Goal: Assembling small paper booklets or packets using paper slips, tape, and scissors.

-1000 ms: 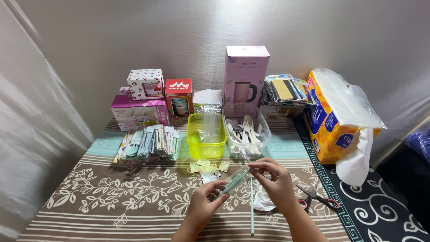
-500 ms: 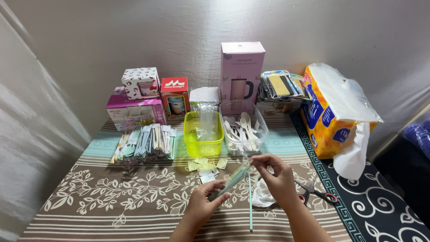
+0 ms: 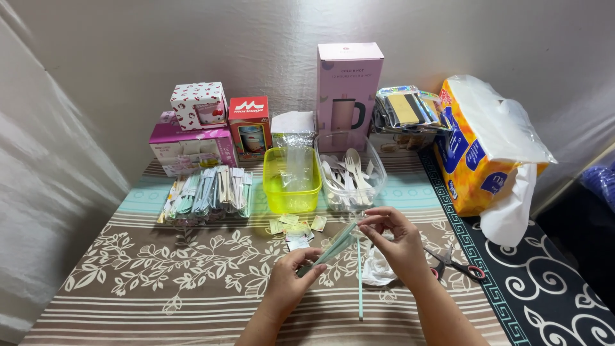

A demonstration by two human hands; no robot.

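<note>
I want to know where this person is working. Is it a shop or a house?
Probably a home, at a table with a patterned cloth pushed against a plain wall. On it sit gift boxes, a clear tub of plastic cutlery and a big tissue pack. Both hands hold a pale green wrapped set.

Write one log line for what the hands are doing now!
left hand: holds packet low end | right hand: pinches its top | straw: lies on table
</note>
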